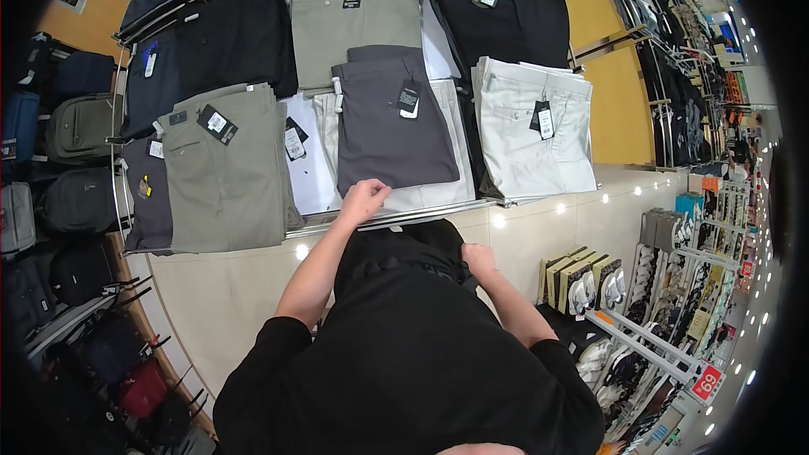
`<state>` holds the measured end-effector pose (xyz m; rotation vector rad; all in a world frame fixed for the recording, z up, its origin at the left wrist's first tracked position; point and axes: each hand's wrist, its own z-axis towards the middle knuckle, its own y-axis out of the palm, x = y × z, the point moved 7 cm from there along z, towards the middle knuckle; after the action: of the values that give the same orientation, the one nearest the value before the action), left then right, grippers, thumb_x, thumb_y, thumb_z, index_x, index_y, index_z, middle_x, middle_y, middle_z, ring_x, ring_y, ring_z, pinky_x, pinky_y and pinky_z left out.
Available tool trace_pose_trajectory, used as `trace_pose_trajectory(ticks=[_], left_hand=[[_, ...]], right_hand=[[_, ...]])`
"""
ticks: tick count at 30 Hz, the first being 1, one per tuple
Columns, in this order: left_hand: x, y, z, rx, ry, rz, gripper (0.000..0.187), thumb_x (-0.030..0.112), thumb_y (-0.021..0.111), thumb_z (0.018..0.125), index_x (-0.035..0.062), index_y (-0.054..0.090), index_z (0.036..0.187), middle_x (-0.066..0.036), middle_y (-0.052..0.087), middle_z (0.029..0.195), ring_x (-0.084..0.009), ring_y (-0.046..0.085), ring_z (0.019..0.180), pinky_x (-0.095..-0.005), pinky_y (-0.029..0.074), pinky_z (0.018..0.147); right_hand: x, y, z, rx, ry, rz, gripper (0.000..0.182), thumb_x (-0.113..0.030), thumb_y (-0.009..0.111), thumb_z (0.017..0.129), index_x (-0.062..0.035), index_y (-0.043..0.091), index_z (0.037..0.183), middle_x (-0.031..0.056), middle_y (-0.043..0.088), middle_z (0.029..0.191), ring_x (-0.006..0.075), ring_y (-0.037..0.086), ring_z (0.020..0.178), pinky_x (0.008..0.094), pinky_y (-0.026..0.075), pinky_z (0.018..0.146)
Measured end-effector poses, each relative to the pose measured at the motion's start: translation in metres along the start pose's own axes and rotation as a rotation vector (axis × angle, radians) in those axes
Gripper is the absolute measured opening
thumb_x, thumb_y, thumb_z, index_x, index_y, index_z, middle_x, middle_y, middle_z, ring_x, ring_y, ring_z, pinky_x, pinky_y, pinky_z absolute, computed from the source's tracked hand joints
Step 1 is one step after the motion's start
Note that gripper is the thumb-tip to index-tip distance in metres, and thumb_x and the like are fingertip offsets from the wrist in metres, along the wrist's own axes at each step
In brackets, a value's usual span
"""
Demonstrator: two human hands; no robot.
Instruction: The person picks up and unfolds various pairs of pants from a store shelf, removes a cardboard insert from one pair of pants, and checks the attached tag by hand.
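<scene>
Folded dark grey trousers [392,139] with a black-and-white tag lie on top of light trousers at the middle of the rack. At their lower left edge is my left hand [365,200], its fingers curled and pinched on the fold. My right hand [479,259] is low beside the black clothing at my waist. It is closed like a fist, and whatever it may hold is hidden. Olive trousers [227,177] are stacked to the left, and white trousers [539,135] to the right, both with tags.
A metal rail [421,211] runs along the rack's front. Behind are khaki trousers [354,29] and black trousers [506,29]. Backpacks [80,198] line shelves at the left. Boxed slippers [581,282] and a red price sign [708,383] stand at the right, over a tiled floor [211,312].
</scene>
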<state>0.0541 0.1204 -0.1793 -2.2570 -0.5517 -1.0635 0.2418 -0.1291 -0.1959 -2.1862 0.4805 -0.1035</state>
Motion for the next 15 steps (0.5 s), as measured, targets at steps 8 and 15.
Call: trace_pose_trajectory(ticks=[8, 15], left_hand=[[-0.022, -0.024, 0.050, 0.236, -0.042, -0.298, 0.026, 0.024, 0.062, 0.081, 0.0005, 0.065, 0.092, -0.009, 0.065, 0.069, -0.0131, 0.060, 0.057, -0.0285, 0.046, 0.052], [0.005, -0.089, 0.110, 0.699, 0.034, -0.152, 0.045, 0.013, 0.063, 0.080, -0.0060, 0.051, 0.119, -0.020, 0.062, 0.107, -0.0234, 0.063, 0.094, -0.0299, 0.049, 0.080]], right_hand=[[0.009, -0.098, -0.012, -0.051, -0.220, 0.461, 0.018, -0.017, 0.059, 0.081, 0.0012, 0.063, 0.082, 0.0132, 0.064, 0.071, 0.0267, 0.065, 0.069, 0.0369, 0.050, 0.064], [-0.010, -0.225, 0.164, 0.367, -0.260, 0.883, 0.029, -0.026, 0.058, 0.085, 0.0011, 0.063, 0.078, 0.0167, 0.058, 0.063, 0.0309, 0.057, 0.059, 0.0369, 0.044, 0.056]])
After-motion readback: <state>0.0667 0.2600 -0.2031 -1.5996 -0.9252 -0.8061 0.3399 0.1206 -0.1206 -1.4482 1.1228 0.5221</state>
